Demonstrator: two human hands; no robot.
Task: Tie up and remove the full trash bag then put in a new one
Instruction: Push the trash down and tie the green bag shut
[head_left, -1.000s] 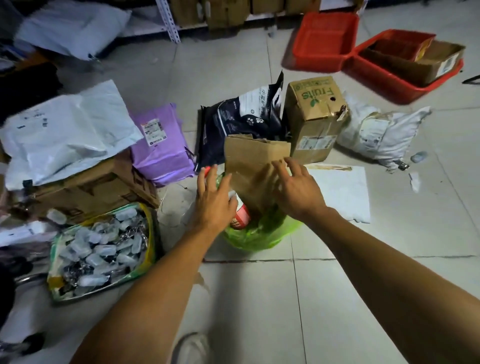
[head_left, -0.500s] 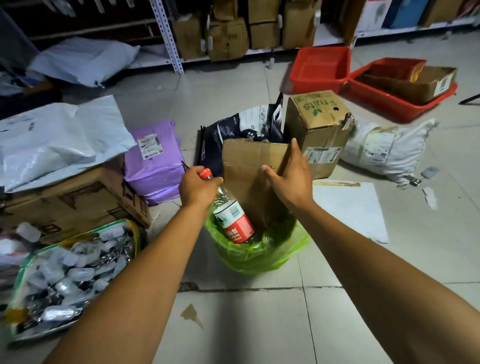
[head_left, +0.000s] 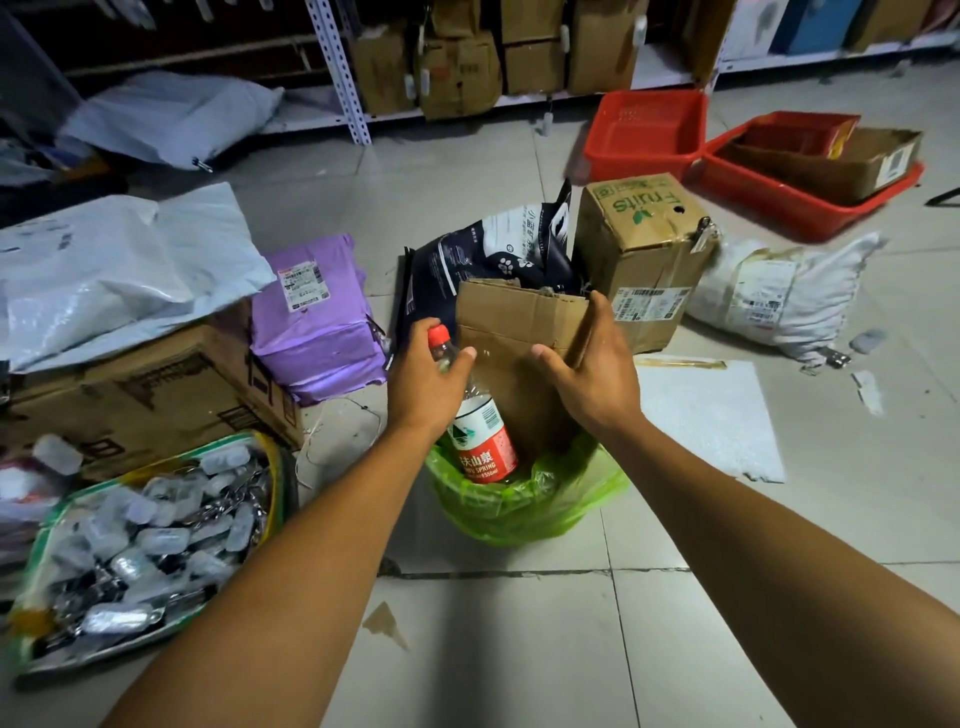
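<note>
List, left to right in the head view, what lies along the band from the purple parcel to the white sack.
Purple parcel → dark pet-food bag → Fruits carton → white sack.

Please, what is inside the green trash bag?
In the green trash bag stand a plastic bottle, held by the left hand, and a cardboard piece, held by the right hand. Anything below is hidden.

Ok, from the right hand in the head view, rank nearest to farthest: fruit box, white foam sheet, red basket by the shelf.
From the right hand:
1. Fruit box, just beyond it.
2. White foam sheet, on the floor to its right, nearly as close.
3. Red basket, far back.
</note>
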